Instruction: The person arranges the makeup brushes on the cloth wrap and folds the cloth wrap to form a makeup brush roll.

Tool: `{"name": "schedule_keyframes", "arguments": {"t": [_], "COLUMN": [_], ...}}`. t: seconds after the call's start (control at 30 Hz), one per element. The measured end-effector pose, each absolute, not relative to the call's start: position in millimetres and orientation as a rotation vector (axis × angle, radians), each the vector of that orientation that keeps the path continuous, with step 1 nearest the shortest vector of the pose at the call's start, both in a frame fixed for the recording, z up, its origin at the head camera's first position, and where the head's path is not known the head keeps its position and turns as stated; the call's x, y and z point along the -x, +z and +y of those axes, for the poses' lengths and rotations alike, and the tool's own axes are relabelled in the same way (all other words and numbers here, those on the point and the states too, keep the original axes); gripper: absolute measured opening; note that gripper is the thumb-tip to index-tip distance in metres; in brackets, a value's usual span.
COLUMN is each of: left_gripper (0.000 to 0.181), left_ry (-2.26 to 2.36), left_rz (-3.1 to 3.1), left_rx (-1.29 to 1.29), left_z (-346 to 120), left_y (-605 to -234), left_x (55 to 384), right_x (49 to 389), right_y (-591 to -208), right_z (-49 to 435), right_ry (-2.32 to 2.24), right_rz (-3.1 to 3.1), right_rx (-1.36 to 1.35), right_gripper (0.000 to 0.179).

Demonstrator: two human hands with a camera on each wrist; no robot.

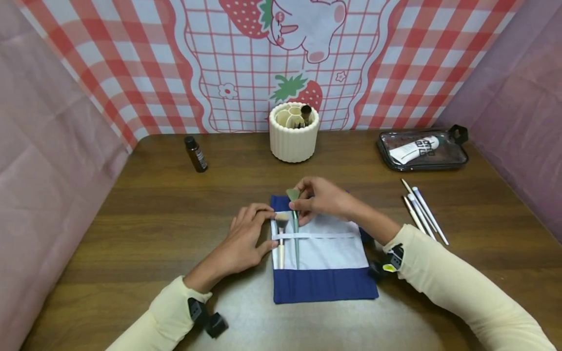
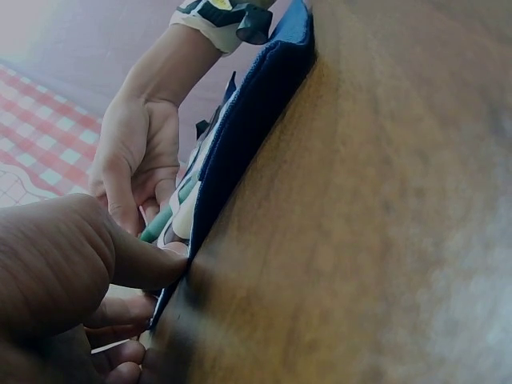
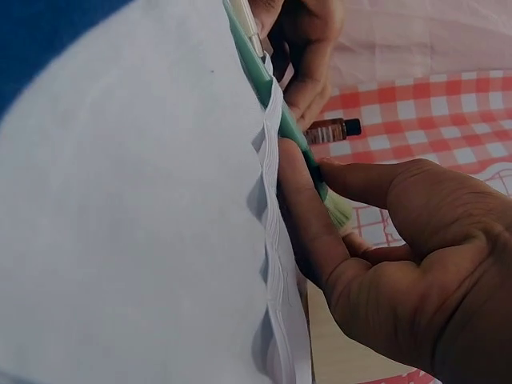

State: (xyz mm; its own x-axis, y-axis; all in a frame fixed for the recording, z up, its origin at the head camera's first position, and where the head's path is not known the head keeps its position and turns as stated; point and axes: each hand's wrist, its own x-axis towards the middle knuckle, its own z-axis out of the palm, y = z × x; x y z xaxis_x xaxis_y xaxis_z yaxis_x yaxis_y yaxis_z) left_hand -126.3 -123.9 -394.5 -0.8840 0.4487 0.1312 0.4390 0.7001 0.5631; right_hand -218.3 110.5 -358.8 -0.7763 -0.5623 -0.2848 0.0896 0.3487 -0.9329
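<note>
Seating the green makeup brush [image 1: 296,248] under the elastic band [image 1: 329,236] seems the step, near the brush roll's [image 1: 325,285] left edge: right hand [image 1: 324,198] pinching it, left hand [image 1: 248,238] resting loosely there; next calls for pushing down, then releasing.

Brown woodgrain surface [image 1: 131,234], pale glare nr front; red/wht gingham strawberry-print cloth [image 1: 246,63] behind; pink drape [image 1: 48,146] L, mauve drape [image 1: 518,107] R.
</note>
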Motion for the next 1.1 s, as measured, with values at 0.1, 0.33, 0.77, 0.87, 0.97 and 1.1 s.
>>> {"name": "schedule_keyframes", "arguments": {"t": [0.1, 0.33, 0.77, 0.87, 0.97, 1.1], "left_gripper": [0.055, 0.055, 0.054, 0.054, 0.055, 0.055], "left_ry": [0.941, 0.949, 0.957, 0.958, 0.958, 0.957], "left_rz": [2.884, 2.884, 2.880, 2.881, 2.876, 2.867], "left_rx": [-0.753, -0.766, -0.758, -0.757, -0.751, -0.745], "left_z": [-124, -124, -124, -124, -124, -124], "left_y": [-395, -394, -395, -395, -395, -396], "left_x": [127, 126, 127, 127, 127, 127], "right_x": [215, 208, 203, 204, 205, 207], "right_y": [-358, -359, -355, -354, -354, -355], "right_z": [113, 117, 120, 121, 123, 125], "right_ry": [-1.437, -1.396, -1.089, -1.049, -1.014, -0.972], "right_rz": [2.032, 2.016, 2.235, 2.248, 2.263, 2.286], "right_rx": [0.418, 0.449, 0.638, 0.681, 0.716, 0.740], "right_gripper": [0.028, 0.021, 0.016, 0.018, 0.017, 0.017]}}
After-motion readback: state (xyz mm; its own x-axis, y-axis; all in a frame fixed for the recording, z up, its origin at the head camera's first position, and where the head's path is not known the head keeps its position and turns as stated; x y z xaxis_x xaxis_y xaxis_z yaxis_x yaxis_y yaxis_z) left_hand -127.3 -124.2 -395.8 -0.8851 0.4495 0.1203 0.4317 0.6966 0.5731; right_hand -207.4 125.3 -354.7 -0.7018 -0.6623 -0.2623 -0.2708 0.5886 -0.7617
